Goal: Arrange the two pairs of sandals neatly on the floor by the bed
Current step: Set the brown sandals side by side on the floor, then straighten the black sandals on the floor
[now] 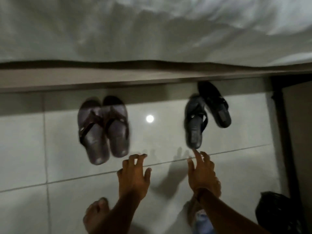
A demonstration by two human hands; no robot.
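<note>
The bed (152, 31) fills the top of the view, its white sheet rumpled, with a pale frame rail (118, 78) running along under it. Below lies the floor (25, 149) of glossy pale tiles, a round light glare (150, 118) reflected between the two pairs.

The brown pair (103, 129) sits left of centre, both sandals side by side and touching, toes toward the bed, the left one set slightly nearer the person. The dark pair (206, 114) lies to the right, uneven: one sandal (194, 122) points roughly at the bed, the other (215, 105) is angled away from it, its toe under the rail, the two overlapping near their toes.

A dark bag-like object (278, 215), blurred, is at the lower right.

Both hands reach out over the floor, empty. The left hand (133, 178) has fingers spread and curled, just beside the heels of the brown pair. The right hand (202, 173) has fingers loose and extended, one fingertip very close to the nearer dark sandal's heel; contact cannot be told
</note>
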